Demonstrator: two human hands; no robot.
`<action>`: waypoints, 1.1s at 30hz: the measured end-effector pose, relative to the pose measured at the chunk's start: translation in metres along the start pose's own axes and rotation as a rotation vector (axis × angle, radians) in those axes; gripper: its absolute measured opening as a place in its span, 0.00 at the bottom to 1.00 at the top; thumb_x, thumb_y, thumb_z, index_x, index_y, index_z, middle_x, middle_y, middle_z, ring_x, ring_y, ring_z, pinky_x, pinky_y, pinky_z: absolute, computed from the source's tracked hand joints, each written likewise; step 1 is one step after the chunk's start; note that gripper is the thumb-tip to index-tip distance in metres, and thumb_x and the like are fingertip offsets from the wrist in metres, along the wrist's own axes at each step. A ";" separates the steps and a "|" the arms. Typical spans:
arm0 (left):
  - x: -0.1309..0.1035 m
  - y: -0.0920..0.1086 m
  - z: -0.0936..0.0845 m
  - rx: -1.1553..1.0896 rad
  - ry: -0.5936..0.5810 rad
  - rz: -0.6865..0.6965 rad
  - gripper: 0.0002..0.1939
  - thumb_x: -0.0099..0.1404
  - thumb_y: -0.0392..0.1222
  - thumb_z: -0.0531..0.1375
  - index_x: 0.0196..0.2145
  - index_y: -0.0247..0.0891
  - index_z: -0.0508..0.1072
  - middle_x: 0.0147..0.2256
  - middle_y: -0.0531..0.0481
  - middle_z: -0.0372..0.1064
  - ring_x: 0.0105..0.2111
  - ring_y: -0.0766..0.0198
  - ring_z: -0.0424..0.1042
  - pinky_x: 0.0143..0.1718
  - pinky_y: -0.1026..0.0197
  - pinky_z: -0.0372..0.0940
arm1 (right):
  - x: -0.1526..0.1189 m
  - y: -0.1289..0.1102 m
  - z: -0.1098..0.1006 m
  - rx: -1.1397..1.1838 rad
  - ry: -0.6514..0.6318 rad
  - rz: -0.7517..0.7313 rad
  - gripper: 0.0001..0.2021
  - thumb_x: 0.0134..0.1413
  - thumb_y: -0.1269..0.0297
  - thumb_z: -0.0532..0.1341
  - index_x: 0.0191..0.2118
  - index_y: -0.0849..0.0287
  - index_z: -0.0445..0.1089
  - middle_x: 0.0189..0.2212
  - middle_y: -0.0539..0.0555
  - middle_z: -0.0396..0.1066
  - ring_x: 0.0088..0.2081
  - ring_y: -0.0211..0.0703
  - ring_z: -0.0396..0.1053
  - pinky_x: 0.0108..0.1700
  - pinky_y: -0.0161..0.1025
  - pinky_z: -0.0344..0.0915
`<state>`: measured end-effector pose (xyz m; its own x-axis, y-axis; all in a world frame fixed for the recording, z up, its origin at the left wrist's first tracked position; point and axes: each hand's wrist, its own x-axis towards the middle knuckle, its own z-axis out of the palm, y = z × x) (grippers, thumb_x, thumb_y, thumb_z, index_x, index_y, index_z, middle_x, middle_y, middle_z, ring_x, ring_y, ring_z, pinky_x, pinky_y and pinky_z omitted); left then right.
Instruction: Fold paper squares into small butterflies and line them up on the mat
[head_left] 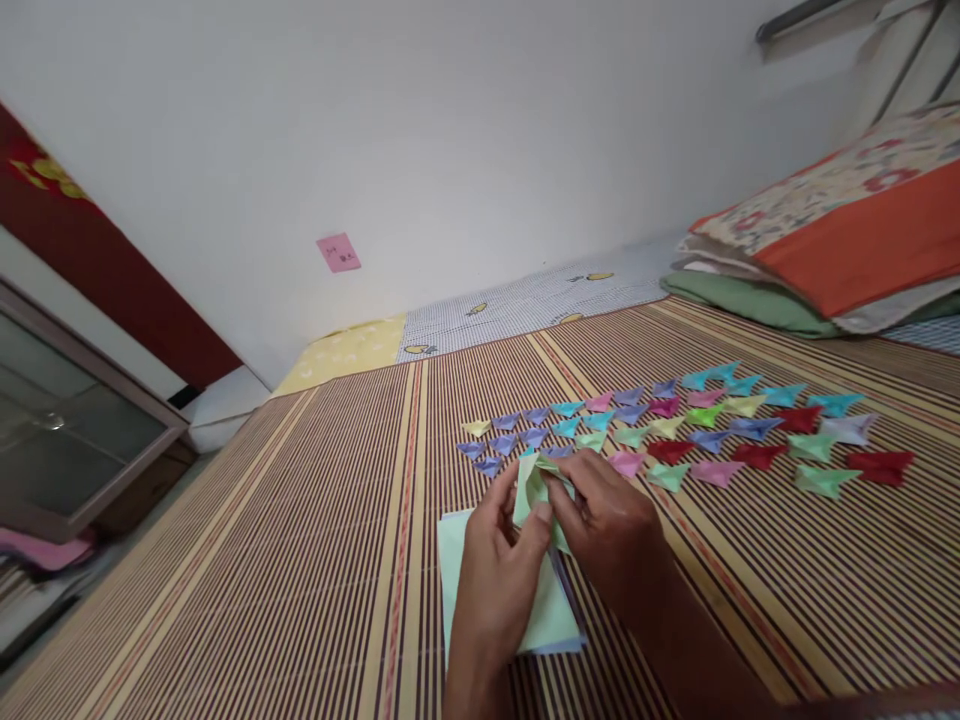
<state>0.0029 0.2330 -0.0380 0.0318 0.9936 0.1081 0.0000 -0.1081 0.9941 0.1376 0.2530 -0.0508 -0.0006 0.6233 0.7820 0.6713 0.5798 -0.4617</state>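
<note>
Between my two hands is a pale green sheet of paper [531, 488], partly folded, with creases and a raised flap. My left hand [501, 560] grips its left side, the thumb pressed against the lower part. On the other side, my right hand [604, 510] pinches the upper right edge, and its fingers hide part of the fold. Beneath my hands lies a stack of paper sheets [551, 610], light green on top with bluish edges below. Just beyond, folded paper pieces [670, 478] in blue, red, pink, green and yellow sit in rows on the striped mat [337, 560].
Stacked bedding [885, 230] with orange and floral fabric lies at the right. A checked cloth [517, 305] runs along the white wall, which bears a pink note [339, 253]. At the left stands a glass-fronted cabinet [75, 420].
</note>
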 end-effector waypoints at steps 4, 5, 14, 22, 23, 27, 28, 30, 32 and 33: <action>0.000 -0.001 0.007 0.033 0.111 0.023 0.20 0.65 0.42 0.64 0.55 0.42 0.77 0.51 0.41 0.78 0.45 0.53 0.75 0.42 0.57 0.69 | -0.002 -0.001 0.002 0.046 -0.012 0.001 0.08 0.68 0.74 0.55 0.41 0.58 0.71 0.33 0.55 0.73 0.37 0.46 0.74 0.40 0.40 0.67; 0.000 -0.001 0.009 0.040 0.145 0.039 0.20 0.65 0.41 0.64 0.55 0.41 0.77 0.50 0.42 0.78 0.46 0.53 0.76 0.43 0.57 0.69 | -0.002 -0.002 0.002 0.070 -0.020 0.002 0.09 0.68 0.74 0.55 0.42 0.58 0.72 0.34 0.55 0.74 0.38 0.46 0.75 0.41 0.40 0.68; -0.002 0.002 0.007 -0.129 0.211 0.041 0.17 0.63 0.34 0.62 0.48 0.45 0.83 0.50 0.47 0.80 0.52 0.53 0.76 0.55 0.52 0.67 | 0.002 -0.011 -0.005 0.453 -0.032 0.238 0.20 0.58 0.79 0.53 0.45 0.54 0.78 0.39 0.53 0.77 0.43 0.46 0.76 0.42 0.39 0.70; -0.002 0.001 -0.001 -0.276 0.212 -0.001 0.11 0.63 0.41 0.66 0.43 0.42 0.83 0.42 0.47 0.82 0.42 0.55 0.79 0.43 0.57 0.71 | 0.007 -0.007 -0.016 0.811 -0.124 0.478 0.14 0.60 0.70 0.58 0.45 0.53 0.80 0.45 0.54 0.79 0.46 0.47 0.76 0.45 0.38 0.71; -0.002 0.002 -0.001 -0.234 0.221 0.021 0.11 0.63 0.41 0.65 0.43 0.42 0.83 0.42 0.47 0.82 0.41 0.55 0.79 0.42 0.58 0.71 | 0.007 -0.006 -0.016 0.843 -0.119 0.525 0.15 0.61 0.67 0.58 0.48 0.53 0.79 0.44 0.54 0.79 0.45 0.46 0.76 0.43 0.38 0.72; -0.006 0.006 -0.001 -0.079 0.185 0.091 0.13 0.66 0.40 0.62 0.45 0.43 0.83 0.47 0.46 0.81 0.46 0.52 0.78 0.46 0.55 0.70 | 0.007 -0.007 -0.015 0.856 -0.110 0.710 0.13 0.62 0.55 0.63 0.45 0.57 0.77 0.32 0.52 0.77 0.31 0.43 0.73 0.31 0.35 0.68; -0.006 0.006 -0.002 -0.070 0.151 0.086 0.13 0.67 0.40 0.61 0.47 0.43 0.83 0.48 0.45 0.80 0.48 0.51 0.77 0.47 0.54 0.70 | 0.007 -0.007 -0.014 0.837 -0.128 0.733 0.12 0.60 0.54 0.65 0.41 0.58 0.77 0.27 0.50 0.74 0.28 0.41 0.71 0.29 0.34 0.66; -0.008 0.007 -0.002 -0.108 0.059 0.058 0.16 0.67 0.41 0.61 0.51 0.43 0.81 0.51 0.43 0.79 0.50 0.49 0.76 0.50 0.53 0.70 | 0.007 -0.007 -0.014 0.805 -0.130 0.752 0.13 0.59 0.52 0.67 0.34 0.58 0.75 0.22 0.48 0.69 0.24 0.39 0.66 0.26 0.33 0.63; -0.008 0.008 -0.003 -0.197 -0.043 0.030 0.21 0.67 0.43 0.63 0.58 0.43 0.76 0.54 0.41 0.77 0.52 0.49 0.75 0.52 0.52 0.69 | 0.007 -0.005 -0.015 0.787 -0.083 0.752 0.13 0.58 0.52 0.67 0.33 0.58 0.73 0.22 0.47 0.68 0.23 0.39 0.64 0.25 0.34 0.61; -0.007 0.009 -0.002 -0.246 -0.081 0.015 0.27 0.66 0.43 0.65 0.62 0.44 0.72 0.54 0.41 0.76 0.51 0.51 0.76 0.51 0.53 0.69 | 0.007 -0.004 -0.016 0.779 -0.055 0.748 0.13 0.57 0.52 0.68 0.33 0.57 0.73 0.22 0.47 0.68 0.24 0.39 0.64 0.26 0.34 0.62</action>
<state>0.0002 0.2248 -0.0296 0.1101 0.9851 0.1318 -0.2438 -0.1018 0.9645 0.1467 0.2466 -0.0365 0.1675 0.9693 0.1801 -0.1408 0.2044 -0.9687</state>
